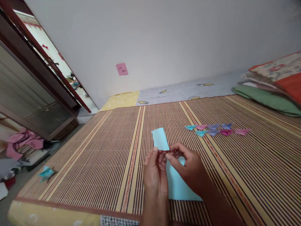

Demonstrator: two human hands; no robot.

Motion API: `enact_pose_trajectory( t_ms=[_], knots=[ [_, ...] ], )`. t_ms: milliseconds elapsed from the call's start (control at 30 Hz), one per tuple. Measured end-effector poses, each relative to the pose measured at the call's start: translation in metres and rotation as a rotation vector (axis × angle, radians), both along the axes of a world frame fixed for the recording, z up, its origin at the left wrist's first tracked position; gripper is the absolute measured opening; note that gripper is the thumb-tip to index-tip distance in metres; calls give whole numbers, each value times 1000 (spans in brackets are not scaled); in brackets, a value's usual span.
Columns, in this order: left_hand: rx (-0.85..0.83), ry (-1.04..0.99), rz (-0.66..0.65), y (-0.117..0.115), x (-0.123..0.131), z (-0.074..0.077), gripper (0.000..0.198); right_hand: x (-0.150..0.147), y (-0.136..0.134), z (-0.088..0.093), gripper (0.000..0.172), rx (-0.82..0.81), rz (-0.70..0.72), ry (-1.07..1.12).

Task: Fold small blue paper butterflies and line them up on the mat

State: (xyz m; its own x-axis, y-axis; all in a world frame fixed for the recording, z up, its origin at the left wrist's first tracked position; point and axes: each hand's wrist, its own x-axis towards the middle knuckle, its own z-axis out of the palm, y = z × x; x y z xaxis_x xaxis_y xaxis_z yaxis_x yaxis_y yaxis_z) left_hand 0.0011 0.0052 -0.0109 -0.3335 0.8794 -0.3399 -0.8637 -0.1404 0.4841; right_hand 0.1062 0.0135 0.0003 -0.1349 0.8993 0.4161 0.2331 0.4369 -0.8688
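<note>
A folded piece of light blue paper (160,139) is held up above the striped mat. My left hand (154,172) pinches its lower edge, thumb in front and fingers behind. At the paper's lower right corner, the curled fingertips of my right hand (189,163) meet it; part of their grip is hidden. A larger light blue sheet (180,185) lies flat on the mat beneath my hands, partly covered by the right one.
Several small folded paper shapes (213,132) in blue, purple and pink lie in two rows on the striped mat (94,163). Another blue folded paper (46,173) sits near the left edge. Folded bedding (265,99) is piled at right; a pink note (122,69) is on the wall.
</note>
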Motion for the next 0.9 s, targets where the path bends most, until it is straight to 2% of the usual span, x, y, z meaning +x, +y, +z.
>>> enact_pose_trajectory(
  t_ms=[367, 633, 900],
  knots=[
    [0, 73, -9, -2, 7, -3, 14, -7, -3, -4, 12, 71, -161, -17],
    [-32, 160, 12, -5, 14, 5, 25, -6, -1, -7, 15, -35, -125, 118],
    [8, 242, 1, -6, 15, 4, 28, -9, 4, -16, 24, -150, -94, 338]
  ],
)
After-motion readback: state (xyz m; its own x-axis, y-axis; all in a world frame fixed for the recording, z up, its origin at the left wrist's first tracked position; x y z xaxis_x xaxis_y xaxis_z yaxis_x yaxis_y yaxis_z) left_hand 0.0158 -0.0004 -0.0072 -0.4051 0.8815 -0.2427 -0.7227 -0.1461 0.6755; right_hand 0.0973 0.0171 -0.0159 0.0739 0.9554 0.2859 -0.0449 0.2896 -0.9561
